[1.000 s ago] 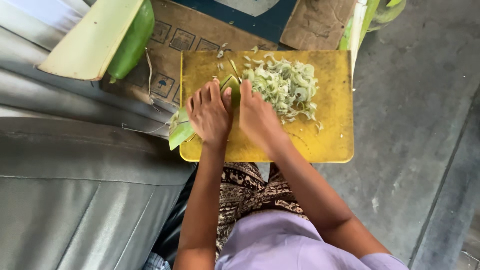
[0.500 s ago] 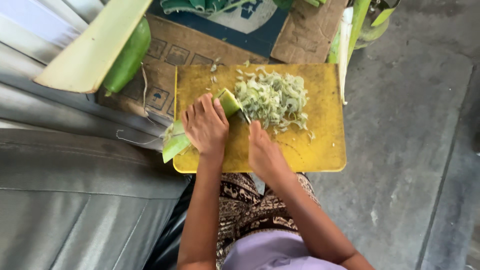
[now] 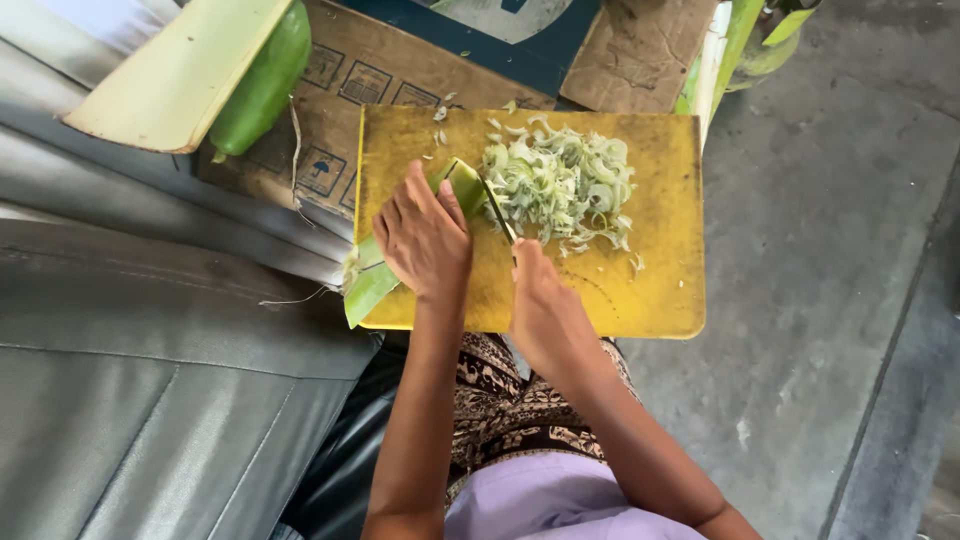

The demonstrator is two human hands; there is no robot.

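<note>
My left hand (image 3: 425, 240) presses a pale green stalk piece (image 3: 372, 285) flat on the yellow cutting board (image 3: 650, 290); the stalk's near end sticks out past the board's left edge. My right hand (image 3: 540, 305) grips a knife (image 3: 497, 210) whose thin blade stands at the stalk's cut end, just right of my left fingers. A heap of thin pale green slices (image 3: 560, 185) lies on the board's far middle, right of the blade.
Flattened brown cardboard (image 3: 400, 60) lies under and behind the board. A thick green stalk with a pale cut face (image 3: 210, 75) rests at the far left. More green stalks (image 3: 735, 40) lie at the far right. Grey concrete floor (image 3: 830, 260) stretches right; grey sheeting (image 3: 130, 400) left.
My right hand has drawn back toward me from on top of the stalk to the board's near edge, and the knife blade now shows at the stalk's cut end. The view has shifted slightly.
</note>
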